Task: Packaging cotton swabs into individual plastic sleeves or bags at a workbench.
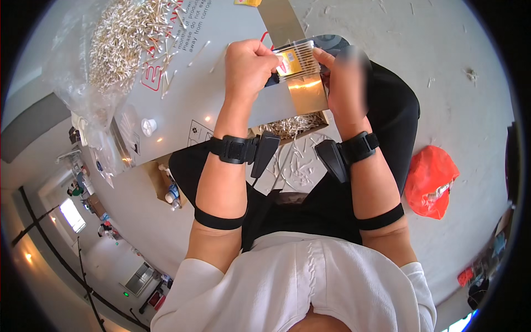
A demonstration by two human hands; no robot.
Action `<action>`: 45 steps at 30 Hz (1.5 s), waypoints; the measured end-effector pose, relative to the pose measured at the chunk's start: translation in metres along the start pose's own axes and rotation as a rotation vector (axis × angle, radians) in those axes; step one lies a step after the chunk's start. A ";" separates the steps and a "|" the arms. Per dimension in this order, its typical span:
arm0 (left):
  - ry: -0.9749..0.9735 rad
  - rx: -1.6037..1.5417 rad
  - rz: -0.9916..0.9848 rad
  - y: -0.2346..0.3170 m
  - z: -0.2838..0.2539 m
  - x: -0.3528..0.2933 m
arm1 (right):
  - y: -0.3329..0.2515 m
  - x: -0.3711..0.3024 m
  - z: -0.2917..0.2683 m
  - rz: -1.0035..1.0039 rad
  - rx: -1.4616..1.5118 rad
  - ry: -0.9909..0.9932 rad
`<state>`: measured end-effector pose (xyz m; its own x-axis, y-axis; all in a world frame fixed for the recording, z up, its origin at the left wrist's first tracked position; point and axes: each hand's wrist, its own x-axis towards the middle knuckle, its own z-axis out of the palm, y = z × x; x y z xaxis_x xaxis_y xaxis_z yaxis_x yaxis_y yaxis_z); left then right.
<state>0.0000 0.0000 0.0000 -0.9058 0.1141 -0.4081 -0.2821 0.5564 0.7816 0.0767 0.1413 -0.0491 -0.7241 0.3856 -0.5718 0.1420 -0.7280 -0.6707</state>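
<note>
Above my lap, both hands hold a flat row of cotton swabs (311, 55), lined up side by side with a yellow printed card (292, 62) against it. The fingertips of my left hand (247, 66) pinch together at the card's left edge. On the other side, my right hand (347, 83) grips the row's right end, thumb on top; its remaining fingers are partly hidden and blurred. Whether a clear wrapper encloses the swabs, I cannot tell. Below the row, a shiny tan tape strip (306, 95) crosses the grey printed board's edge.
A big heap of loose swabs (124, 44) lies on the grey board (193, 83), beside clear plastic (72, 66). Under the board's near edge is a box of swabs (296, 126). Swabs litter the floor. A red bag (431, 182) sits at right.
</note>
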 end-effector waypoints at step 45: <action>0.266 0.872 0.456 -0.045 0.053 -0.057 | 0.014 0.011 0.001 -0.128 -0.030 0.032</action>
<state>0.0814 0.0122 -0.0375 -0.9404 0.3373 0.0434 0.3396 0.9237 0.1775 0.0702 0.1349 -0.0642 -0.7160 0.4923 -0.4950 0.0703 -0.6546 -0.7527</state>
